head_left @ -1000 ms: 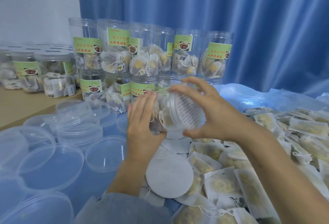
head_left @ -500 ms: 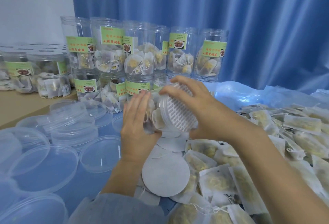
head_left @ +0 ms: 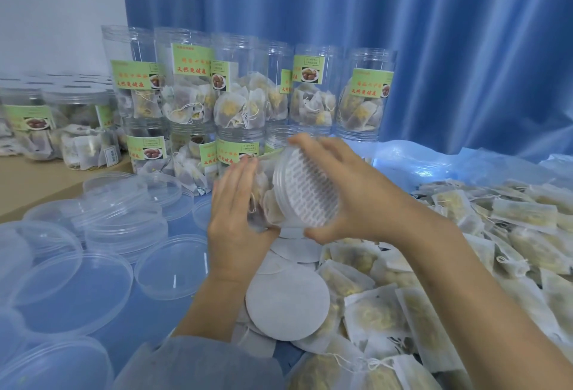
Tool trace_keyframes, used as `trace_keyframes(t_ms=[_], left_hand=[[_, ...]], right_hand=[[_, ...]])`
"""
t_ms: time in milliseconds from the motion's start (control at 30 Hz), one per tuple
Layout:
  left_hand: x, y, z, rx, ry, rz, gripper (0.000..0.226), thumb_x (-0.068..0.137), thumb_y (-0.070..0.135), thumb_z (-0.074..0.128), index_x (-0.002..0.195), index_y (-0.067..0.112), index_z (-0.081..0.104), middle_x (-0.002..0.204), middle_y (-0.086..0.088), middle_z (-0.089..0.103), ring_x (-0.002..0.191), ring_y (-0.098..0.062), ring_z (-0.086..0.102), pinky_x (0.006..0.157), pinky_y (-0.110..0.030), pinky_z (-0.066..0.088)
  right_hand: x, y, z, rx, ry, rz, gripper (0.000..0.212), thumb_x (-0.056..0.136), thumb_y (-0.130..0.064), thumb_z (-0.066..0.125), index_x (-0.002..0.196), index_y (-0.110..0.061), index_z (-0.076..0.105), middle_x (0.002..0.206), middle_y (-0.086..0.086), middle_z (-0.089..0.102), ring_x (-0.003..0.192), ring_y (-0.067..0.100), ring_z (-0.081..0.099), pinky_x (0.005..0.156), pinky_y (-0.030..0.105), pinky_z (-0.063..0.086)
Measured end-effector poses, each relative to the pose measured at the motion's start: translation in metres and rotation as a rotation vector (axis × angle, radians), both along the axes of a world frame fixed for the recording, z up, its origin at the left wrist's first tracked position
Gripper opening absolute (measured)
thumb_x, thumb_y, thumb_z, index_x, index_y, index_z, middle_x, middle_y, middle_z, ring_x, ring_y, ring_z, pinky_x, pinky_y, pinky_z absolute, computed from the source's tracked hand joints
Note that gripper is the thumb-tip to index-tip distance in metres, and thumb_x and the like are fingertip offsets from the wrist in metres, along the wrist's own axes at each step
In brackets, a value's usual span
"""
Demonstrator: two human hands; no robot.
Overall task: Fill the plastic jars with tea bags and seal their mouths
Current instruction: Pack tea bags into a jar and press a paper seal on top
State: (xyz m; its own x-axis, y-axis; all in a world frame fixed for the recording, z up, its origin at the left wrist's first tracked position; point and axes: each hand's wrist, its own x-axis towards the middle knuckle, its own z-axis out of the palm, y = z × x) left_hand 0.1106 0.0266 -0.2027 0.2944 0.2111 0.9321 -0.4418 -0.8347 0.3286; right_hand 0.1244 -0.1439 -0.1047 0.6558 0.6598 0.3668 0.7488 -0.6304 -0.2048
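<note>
**Layout: jar mid-frame, stock all round**

I see the jar (head_left: 279, 197) held on its side at centre above the bench (head_left: 40, 181), left hand (head_left: 235, 219) on its left, right hand (head_left: 350, 194) round its lid end on the right. Behind it: stacked filled jars (head_left: 238, 98), two tiers, w/ more filled jars (head_left: 62, 129) further left on the bench. Loose lids (head_left: 124, 222) lie front-left. Paper discs (head_left: 286, 302) sit directly below the hands, btwn lids and the tea bag pile (head_left: 496, 234), which spreads across the right side.
</note>
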Motion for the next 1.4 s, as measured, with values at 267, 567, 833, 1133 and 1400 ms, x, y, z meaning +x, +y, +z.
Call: trace_keyframes(t_ms=[267, 567, 833, 1133, 1400], left_hand=[[0.001, -0.003, 0.000, 0.090, -0.032, -0.011, 0.072, 0.073, 0.014, 0.077, 0.134, 0.010, 0.038, 0.132, -0.014, 0.052, 0.128, -0.025, 0.041, 0.098, -0.064, 0.038], [-0.003, -0.011, 0.016, -0.141, 0.199, -0.066, 0.097, 0.055, 0.014, 0.088, 0.140, 0.019, 0.040, 0.139, -0.001, 0.050, 0.128, -0.024, 0.049, 0.100, -0.047, 0.045], [-0.034, 0.008, 0.108, -0.284, 0.489, -0.316, 0.104, 0.041, 0.022, 0.093, 0.131, 0.034, 0.042, 0.106, 0.034, 0.054, 0.089, 0.021, 0.052, 0.067, 0.005, 0.035], [-0.113, 0.124, 0.163, -0.224, 0.584, -0.048, 0.109, 0.034, 0.038, 0.094, 0.126, 0.027, 0.038, 0.109, 0.021, 0.055, 0.100, -0.004, 0.055, 0.079, -0.014, 0.042], [-0.196, 0.251, 0.140, -0.421, 0.580, 0.049, 0.117, 0.035, 0.015, 0.096, 0.136, 0.027, 0.038, 0.118, 0.008, 0.054, 0.108, -0.007, 0.055, 0.096, -0.027, 0.048]], right_hand=[[-0.003, -0.001, -0.011, 0.220, 0.146, -0.253, 0.111, 0.045, -0.086, 0.059, 0.137, -0.037, 0.021, 0.116, -0.008, 0.050, 0.094, 0.019, 0.057, 0.083, 0.034, 0.048], [-0.007, 0.021, -0.011, 0.467, 0.158, -0.314, 0.110, 0.049, -0.091, 0.045, 0.140, -0.032, 0.023, 0.124, 0.001, 0.048, 0.112, 0.021, 0.049, 0.079, 0.031, 0.037], [-0.028, 0.038, 0.022, 0.871, -0.007, -0.025, 0.067, 0.073, -0.062, 0.057, 0.135, -0.038, 0.045, 0.135, -0.011, 0.047, 0.123, 0.004, 0.044, 0.104, 0.031, 0.040], [-0.063, 0.151, 0.072, 1.174, 0.452, 0.331, 0.092, 0.043, -0.042, 0.088, 0.124, -0.027, 0.047, 0.114, -0.009, 0.065, 0.103, 0.003, 0.063, 0.086, 0.023, 0.052], [-0.094, 0.298, 0.043, 0.745, 0.528, 0.446, 0.072, 0.047, -0.042, 0.089, 0.110, -0.025, 0.060, 0.103, -0.011, 0.068, 0.095, 0.010, 0.065, 0.084, 0.031, 0.053]])
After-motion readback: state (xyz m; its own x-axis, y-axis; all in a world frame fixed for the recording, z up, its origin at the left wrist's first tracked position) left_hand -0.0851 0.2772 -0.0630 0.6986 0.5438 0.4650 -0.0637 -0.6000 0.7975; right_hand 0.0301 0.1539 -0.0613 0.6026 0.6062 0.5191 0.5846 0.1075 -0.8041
